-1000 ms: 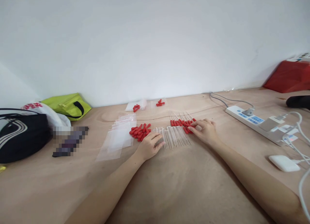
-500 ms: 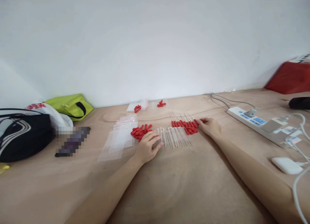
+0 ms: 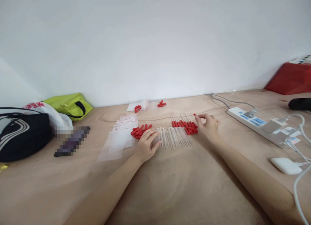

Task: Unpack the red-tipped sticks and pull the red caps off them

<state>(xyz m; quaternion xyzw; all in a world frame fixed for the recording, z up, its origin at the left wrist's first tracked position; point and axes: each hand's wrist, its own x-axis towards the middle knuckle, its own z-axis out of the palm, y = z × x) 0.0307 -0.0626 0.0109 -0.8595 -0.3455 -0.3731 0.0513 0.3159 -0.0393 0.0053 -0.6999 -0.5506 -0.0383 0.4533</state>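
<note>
My left hand lies over the left end of a row of thin glass dropper tubes, fingers loosely stretched and thumb apart. Just behind it is a heap of red rubber dropper bulbs, partly hidden by the fingers. Raised slightly at the right, my right hand pinches a red rubber bulb between thumb and fingertips. Whether a glass tube is attached to that bulb, I cannot tell. Beside this hand lie several droppers with red bulbs, their glass stems pointing to the wall.
Clear zip bags overlap left of the bulbs. Farther back, small bags hold red bulbs. A white power strip with plugs and cables runs along the right, near a white charger case. A black bag and green pouch stand left.
My right hand has lifted and shifted back slightly from the row of red bulbs, with a red bulb now showing at its fingertips. My left hand has barely moved.
</note>
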